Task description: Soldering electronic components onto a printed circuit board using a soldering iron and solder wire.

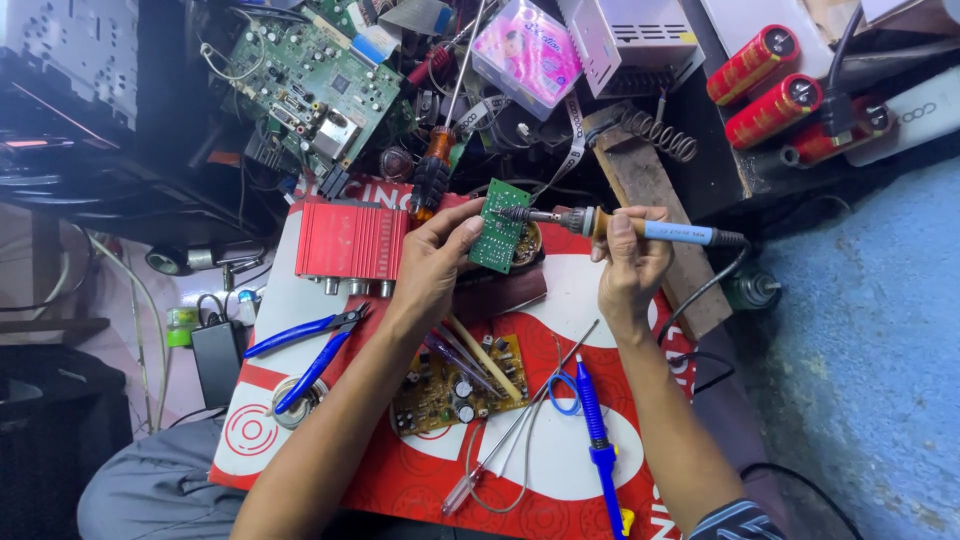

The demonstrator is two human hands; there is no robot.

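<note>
Head view, landmark: red-and-white mat (560,300) laid over the worktop; all places are given from it.
Left hand (432,262): over the mat's upper middle; fingers closed on the edge of a small green circuit board (498,226), held up on edge and tilted.
Right hand (630,262): over the mat's upper right; fingers wrapped around the blue handle of a soldering iron (640,229), held level, tip pointing left.
Contact: iron tip at the board's upper face, touching or just short of it; I cannot tell which.
Beneath the board: a dark round object, partly hidden.
Red amplifier case (350,242): on the mat's upper left, just beside the left hand.
Blue-handled pliers (310,345): left part of the mat.
Brown circuit board (458,385): mat's centre, below the left wrist, thin rods lying across it.
Blue desoldering pump (597,440): lower right of the mat.
Red capacitors (765,85): well off the mat, far upper right.
Step in hand, judged: heating a joint on the small board.
Next move calls for: a steady tip on the one pad, board kept still, no bridging to neighbouring joints.
</note>
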